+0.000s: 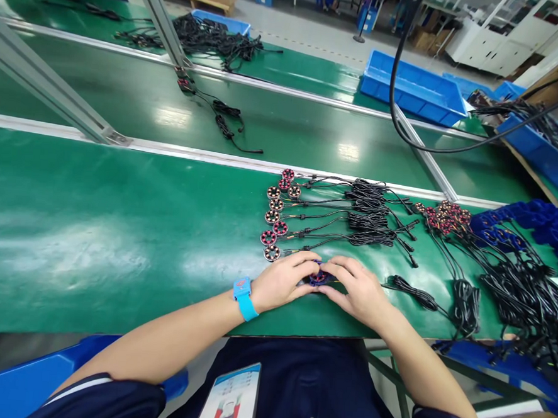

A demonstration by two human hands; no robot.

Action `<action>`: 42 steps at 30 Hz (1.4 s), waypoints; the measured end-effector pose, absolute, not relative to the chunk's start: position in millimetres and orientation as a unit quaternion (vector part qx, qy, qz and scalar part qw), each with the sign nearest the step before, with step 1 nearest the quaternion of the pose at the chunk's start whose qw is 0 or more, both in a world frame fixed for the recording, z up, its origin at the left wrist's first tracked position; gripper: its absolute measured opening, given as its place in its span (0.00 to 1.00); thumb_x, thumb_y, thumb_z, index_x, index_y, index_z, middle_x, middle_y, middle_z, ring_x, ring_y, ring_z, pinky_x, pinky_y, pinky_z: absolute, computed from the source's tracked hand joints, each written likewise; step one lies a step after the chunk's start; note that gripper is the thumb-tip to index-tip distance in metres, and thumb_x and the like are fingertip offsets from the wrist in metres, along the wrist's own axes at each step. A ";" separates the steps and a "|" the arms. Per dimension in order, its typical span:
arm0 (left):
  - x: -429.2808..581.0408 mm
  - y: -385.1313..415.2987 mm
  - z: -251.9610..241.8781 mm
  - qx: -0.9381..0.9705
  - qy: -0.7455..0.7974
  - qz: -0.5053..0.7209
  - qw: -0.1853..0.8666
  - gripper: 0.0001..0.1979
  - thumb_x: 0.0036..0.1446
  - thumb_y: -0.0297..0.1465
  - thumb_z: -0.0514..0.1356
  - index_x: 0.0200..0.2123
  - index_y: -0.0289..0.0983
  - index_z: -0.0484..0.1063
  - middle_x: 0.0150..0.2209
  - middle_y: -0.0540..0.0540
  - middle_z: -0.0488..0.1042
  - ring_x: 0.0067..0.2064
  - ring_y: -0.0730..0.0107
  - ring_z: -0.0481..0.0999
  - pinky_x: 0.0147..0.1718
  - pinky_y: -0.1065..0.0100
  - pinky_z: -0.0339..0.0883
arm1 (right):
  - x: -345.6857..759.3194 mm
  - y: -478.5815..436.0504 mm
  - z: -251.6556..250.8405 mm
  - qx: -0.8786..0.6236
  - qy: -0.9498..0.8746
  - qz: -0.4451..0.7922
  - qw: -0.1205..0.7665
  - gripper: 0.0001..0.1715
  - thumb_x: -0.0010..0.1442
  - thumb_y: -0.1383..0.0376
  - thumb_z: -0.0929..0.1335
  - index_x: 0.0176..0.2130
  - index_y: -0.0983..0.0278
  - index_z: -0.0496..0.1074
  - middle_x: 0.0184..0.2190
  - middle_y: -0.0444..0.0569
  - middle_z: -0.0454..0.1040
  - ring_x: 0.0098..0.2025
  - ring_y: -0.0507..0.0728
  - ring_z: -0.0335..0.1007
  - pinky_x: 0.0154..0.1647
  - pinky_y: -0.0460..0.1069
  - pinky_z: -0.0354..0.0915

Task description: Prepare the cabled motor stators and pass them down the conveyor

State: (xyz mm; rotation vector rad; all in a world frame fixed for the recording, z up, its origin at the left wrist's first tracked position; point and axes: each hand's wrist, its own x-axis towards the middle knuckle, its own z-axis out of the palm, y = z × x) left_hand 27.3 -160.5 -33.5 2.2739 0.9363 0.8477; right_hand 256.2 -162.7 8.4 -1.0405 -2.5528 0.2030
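Observation:
My left hand, with a blue strap on its wrist, grips the left side of a small round part with a blue rim. From the other side my right hand pinches the same part between thumb and fingers. Red spots show inside the rim; the fingers cover much of the rest. A black cable bundle lies just right of my right hand. Beyond my hands, several ring-shaped parts with red or copper-coloured spots lie in a column, wired to coiled black cables.
To the right are a pile of ring parts, blue pieces and a heap of black cables. A conveyor runs behind a metal rail. A blue bin stands beyond it. A black cable loop hangs at upper right.

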 end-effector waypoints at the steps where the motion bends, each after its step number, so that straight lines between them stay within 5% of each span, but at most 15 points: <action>1: 27.1 -160.6 -32.6 0.854 0.341 0.303 0.250 0.09 0.64 0.34 0.62 0.46 0.39 0.70 0.55 0.40 0.71 0.55 0.59 0.74 0.55 0.59 0.71 | 254.6 -163.6 7.3 -0.373 -0.907 0.056 0.186 0.18 0.68 0.56 0.66 0.53 0.63 0.72 0.47 0.55 0.75 0.46 0.59 0.74 0.40 0.51 0.75; 9: 26.3 -159.9 -30.4 0.862 0.358 0.286 0.216 0.05 0.65 0.34 0.61 0.39 0.38 0.71 0.52 0.42 0.71 0.50 0.60 0.76 0.50 0.60 0.73 | 245.4 -166.4 1.6 -0.404 -0.908 0.036 0.105 0.20 0.68 0.59 0.66 0.57 0.60 0.71 0.45 0.54 0.75 0.41 0.60 0.74 0.34 0.51 0.73; 14: 22.8 -155.4 -30.8 0.871 0.347 0.272 0.216 0.18 0.60 0.44 0.65 0.44 0.38 0.68 0.52 0.40 0.72 0.49 0.58 0.76 0.48 0.58 0.74 | 263.5 -165.8 1.6 -0.418 -0.871 0.194 0.173 0.32 0.64 0.63 0.70 0.64 0.62 0.61 0.56 0.55 0.72 0.55 0.61 0.71 0.54 0.56 0.72; 19: 21.8 -155.3 -32.6 0.882 0.260 0.271 0.286 0.14 0.65 0.41 0.61 0.48 0.39 0.67 0.57 0.39 0.71 0.54 0.61 0.75 0.52 0.61 0.72 | 280.0 -166.6 -1.6 -0.458 -0.819 0.254 0.235 0.10 0.64 0.67 0.68 0.46 0.62 0.72 0.39 0.49 0.78 0.39 0.56 0.77 0.43 0.52 0.74; 24: 24.8 -157.7 -33.3 0.890 0.289 0.254 0.244 0.11 0.64 0.39 0.62 0.45 0.39 0.73 0.54 0.40 0.70 0.49 0.61 0.77 0.48 0.62 0.74 | 275.6 -169.0 -1.1 -0.435 -0.797 0.284 0.308 0.11 0.65 0.66 0.69 0.49 0.62 0.74 0.40 0.49 0.79 0.37 0.53 0.78 0.42 0.49 0.76; 34: 33.0 -160.0 -25.0 0.876 0.388 0.235 0.160 0.15 0.64 0.40 0.62 0.46 0.36 0.68 0.42 0.42 0.71 0.42 0.58 0.74 0.43 0.58 0.73 | 249.9 -177.6 -11.6 -0.377 -0.831 0.106 0.396 0.12 0.65 0.73 0.68 0.47 0.65 0.78 0.39 0.52 0.81 0.41 0.54 0.79 0.45 0.48 0.76; 42: 33.1 -160.2 -22.5 0.874 0.403 0.225 0.155 0.15 0.66 0.43 0.58 0.41 0.37 0.65 0.39 0.45 0.67 0.38 0.61 0.72 0.37 0.61 0.71 | 243.2 -188.3 -12.4 -0.354 -0.875 0.016 0.329 0.13 0.67 0.74 0.65 0.48 0.65 0.77 0.39 0.51 0.81 0.39 0.54 0.79 0.41 0.47 0.77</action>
